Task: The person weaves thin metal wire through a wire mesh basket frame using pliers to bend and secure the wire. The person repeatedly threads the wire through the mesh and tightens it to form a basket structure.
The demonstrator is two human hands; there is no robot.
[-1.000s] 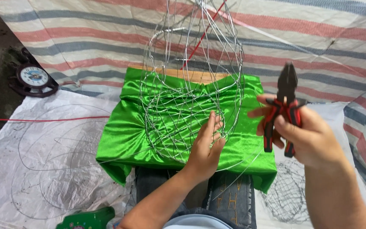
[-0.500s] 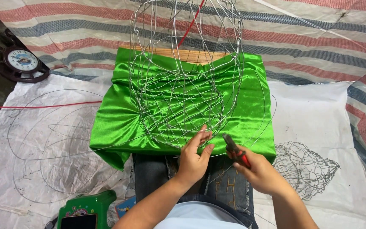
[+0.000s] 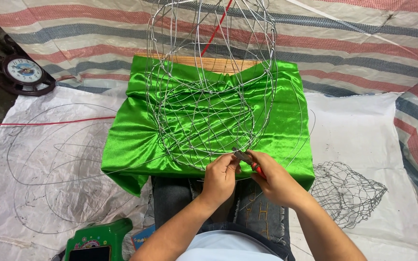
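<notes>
The person sits with a board draped in shiny green cloth [image 3: 136, 145] across the lap, and on it stands a tall wire frame [image 3: 209, 96], a cage of thin silver wire that rises out of the top of the view. Both hands meet at the near lower rim of that frame, right at the cloth's front edge.

The left hand [image 3: 220, 178] is curled, its fingertips [image 3: 231, 159] pinching a strand of the frame's bottom ring. The right hand [image 3: 276, 181] sits just beside it, touching or almost touching, closed around red-handled pliers [image 3: 250, 162]; only a bit of red grip and the dark nose show between the fingers, and the nose points in at the same spot of wire that the left hand pinches. The frame therefore lies directly ahead of and above both hands, its lowest ring under their fingertips.

To the right, on white sheeting [image 3: 364, 135], lies a smaller wire mesh form [image 3: 347, 193] on its side, well apart from the hands. Loose loops of wire [image 3: 49, 169] spread over the sheeting on the left, a thin red cord [image 3: 44, 123] runs across them, and a small dark clock [image 3: 23, 71] stands beyond. A green plastic box [image 3: 100, 239] sits near the left elbow.
</notes>
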